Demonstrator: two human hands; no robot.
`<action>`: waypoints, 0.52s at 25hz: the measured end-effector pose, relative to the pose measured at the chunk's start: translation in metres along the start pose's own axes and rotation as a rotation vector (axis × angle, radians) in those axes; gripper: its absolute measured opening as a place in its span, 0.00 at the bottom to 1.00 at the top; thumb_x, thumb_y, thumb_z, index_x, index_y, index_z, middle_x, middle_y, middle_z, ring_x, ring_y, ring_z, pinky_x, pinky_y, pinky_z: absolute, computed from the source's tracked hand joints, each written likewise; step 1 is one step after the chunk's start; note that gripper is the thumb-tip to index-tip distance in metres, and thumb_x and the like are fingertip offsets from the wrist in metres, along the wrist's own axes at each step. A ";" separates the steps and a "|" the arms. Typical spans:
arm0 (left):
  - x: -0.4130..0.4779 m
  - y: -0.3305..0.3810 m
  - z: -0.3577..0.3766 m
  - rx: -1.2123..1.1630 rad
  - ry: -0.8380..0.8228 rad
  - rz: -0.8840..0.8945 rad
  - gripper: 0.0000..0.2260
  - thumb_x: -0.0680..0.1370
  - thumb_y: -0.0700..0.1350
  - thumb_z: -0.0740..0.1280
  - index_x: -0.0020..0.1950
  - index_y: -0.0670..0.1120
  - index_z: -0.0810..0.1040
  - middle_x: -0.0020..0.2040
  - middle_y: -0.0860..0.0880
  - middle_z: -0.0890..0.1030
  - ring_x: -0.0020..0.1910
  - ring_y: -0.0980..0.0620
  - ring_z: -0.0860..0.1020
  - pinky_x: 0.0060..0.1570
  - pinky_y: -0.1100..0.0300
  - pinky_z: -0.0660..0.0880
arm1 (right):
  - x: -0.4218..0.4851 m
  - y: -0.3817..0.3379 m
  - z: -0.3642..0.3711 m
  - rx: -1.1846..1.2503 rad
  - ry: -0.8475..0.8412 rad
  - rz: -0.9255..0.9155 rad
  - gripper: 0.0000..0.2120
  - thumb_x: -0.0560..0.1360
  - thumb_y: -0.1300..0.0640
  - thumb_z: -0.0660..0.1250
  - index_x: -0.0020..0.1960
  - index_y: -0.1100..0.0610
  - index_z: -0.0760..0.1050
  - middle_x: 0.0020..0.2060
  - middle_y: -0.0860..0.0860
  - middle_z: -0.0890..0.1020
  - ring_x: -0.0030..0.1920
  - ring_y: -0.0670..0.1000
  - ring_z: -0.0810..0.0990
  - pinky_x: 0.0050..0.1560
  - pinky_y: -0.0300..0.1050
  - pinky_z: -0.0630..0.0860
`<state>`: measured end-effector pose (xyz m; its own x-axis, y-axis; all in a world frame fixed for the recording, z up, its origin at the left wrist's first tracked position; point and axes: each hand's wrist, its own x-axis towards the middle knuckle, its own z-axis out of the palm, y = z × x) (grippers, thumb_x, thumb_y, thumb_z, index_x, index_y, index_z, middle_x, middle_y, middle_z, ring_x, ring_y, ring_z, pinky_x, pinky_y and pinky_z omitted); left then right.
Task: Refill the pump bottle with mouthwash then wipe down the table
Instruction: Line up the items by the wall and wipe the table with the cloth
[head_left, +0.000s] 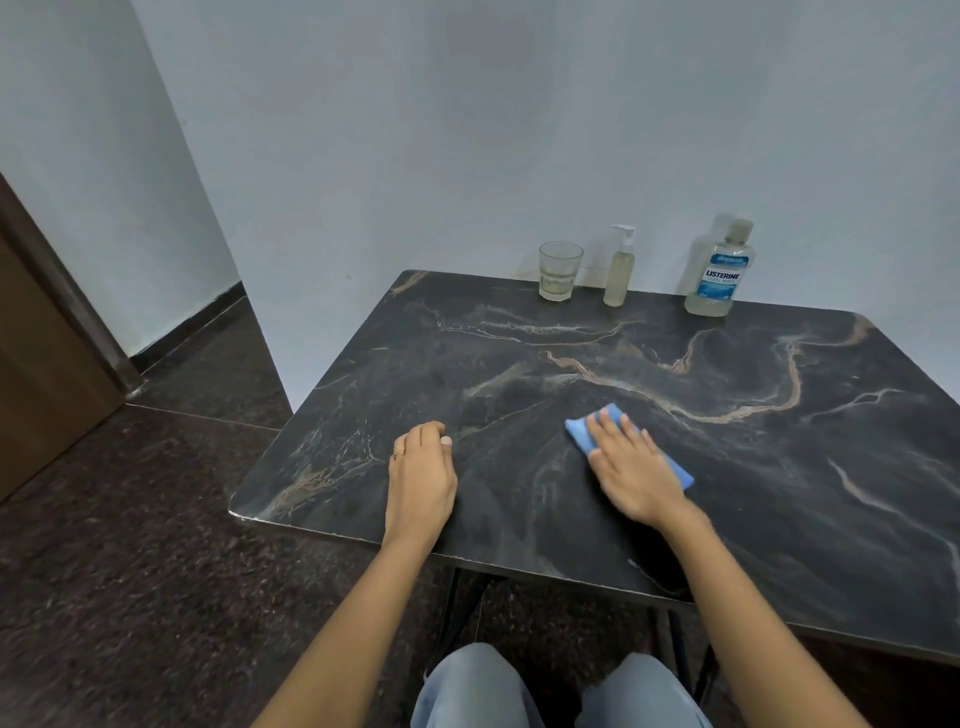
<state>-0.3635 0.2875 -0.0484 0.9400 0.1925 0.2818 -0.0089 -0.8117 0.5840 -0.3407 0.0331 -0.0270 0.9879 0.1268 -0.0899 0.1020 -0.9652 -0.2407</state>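
1. While the right hand lies flat on a blue cloth, fingers straight and spread, it presses the cloth onto the dark marbled table in the near half, clasping nothing.
2. The left hand rests on the table left of the cloth and apart from it. Its fingers are curled under in a loose fist with nothing seen in it, and a ring sits on one finger.
3. The pump bottle stands upright at the far edge by the wall, pump head on and pale liquid inside.
4. Just left of it is a glass with a little pale liquid.
5. Farther right stands the mouthwash bottle, upright and capped.
6. Knees in grey-blue trousers show below the near edge.
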 end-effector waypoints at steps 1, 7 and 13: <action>0.000 0.000 0.001 0.000 0.006 -0.002 0.15 0.83 0.46 0.52 0.64 0.43 0.72 0.62 0.47 0.75 0.63 0.48 0.69 0.62 0.54 0.65 | -0.021 -0.013 0.006 -0.021 -0.006 -0.046 0.26 0.81 0.48 0.41 0.78 0.52 0.45 0.78 0.48 0.47 0.78 0.51 0.43 0.75 0.48 0.40; 0.003 -0.002 0.004 0.092 0.055 -0.050 0.13 0.83 0.44 0.54 0.61 0.42 0.73 0.60 0.44 0.77 0.61 0.44 0.71 0.59 0.51 0.67 | -0.011 -0.102 0.029 -0.037 -0.060 -0.437 0.25 0.83 0.50 0.45 0.78 0.50 0.45 0.78 0.46 0.46 0.78 0.50 0.42 0.75 0.47 0.39; 0.003 -0.004 0.008 0.176 0.089 -0.100 0.14 0.82 0.45 0.55 0.63 0.43 0.74 0.60 0.44 0.77 0.62 0.43 0.71 0.60 0.49 0.66 | 0.105 -0.101 0.016 -0.081 -0.138 -0.291 0.26 0.82 0.51 0.46 0.79 0.52 0.45 0.78 0.49 0.46 0.78 0.52 0.44 0.75 0.53 0.41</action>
<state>-0.3576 0.2869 -0.0556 0.8992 0.3188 0.2996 0.1501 -0.8681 0.4731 -0.2490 0.1475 -0.0274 0.8913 0.4241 -0.1604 0.3918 -0.8984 -0.1987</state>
